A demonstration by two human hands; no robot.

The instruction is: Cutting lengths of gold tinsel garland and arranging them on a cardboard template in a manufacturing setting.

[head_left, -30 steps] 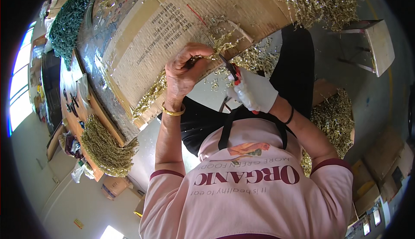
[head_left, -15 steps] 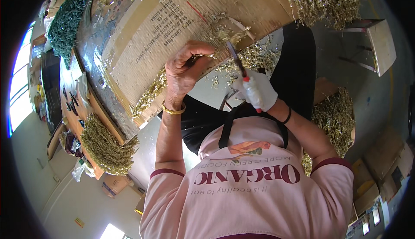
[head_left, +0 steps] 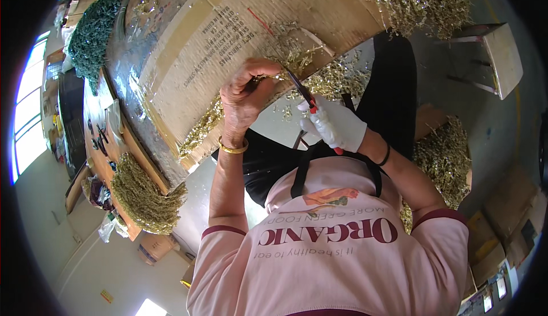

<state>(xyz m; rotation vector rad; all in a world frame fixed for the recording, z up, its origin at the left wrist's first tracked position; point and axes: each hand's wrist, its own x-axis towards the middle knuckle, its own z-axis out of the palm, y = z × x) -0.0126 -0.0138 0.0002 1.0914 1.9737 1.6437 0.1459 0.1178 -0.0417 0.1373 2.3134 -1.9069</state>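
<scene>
Over the cardboard's near edge, my bare left hand [head_left: 248, 90], with a gold bangle on the wrist, pinches a thin gold glittery sprig [head_left: 208, 125]. Its length trails from the palm down to the lower left, and its tip shows at my fingertips. Gripped in my white-gloved right hand [head_left: 343, 125] is a pair of scissors [head_left: 302, 91] with red handles partly wrapped in white. The dark blades point up and left, close by my left fingertips. Whether they touch the sprig I cannot tell. Loose gold clippings [head_left: 297, 59] lie on the cardboard just beyond the blades.
Flattened cardboard [head_left: 188, 53] covers the worktable. A gold bundle [head_left: 425, 2] sits at its far right. At the left are a dark green bundle [head_left: 94, 36] and another gold bundle [head_left: 142, 196]. A stool [head_left: 499, 59] stands right. More gold sprigs [head_left: 442, 150] lie beside my right arm.
My right hand has brought the scissors left, from the loose clippings to my left fingertips. My left hand keeps its pinch and has hardly moved.
</scene>
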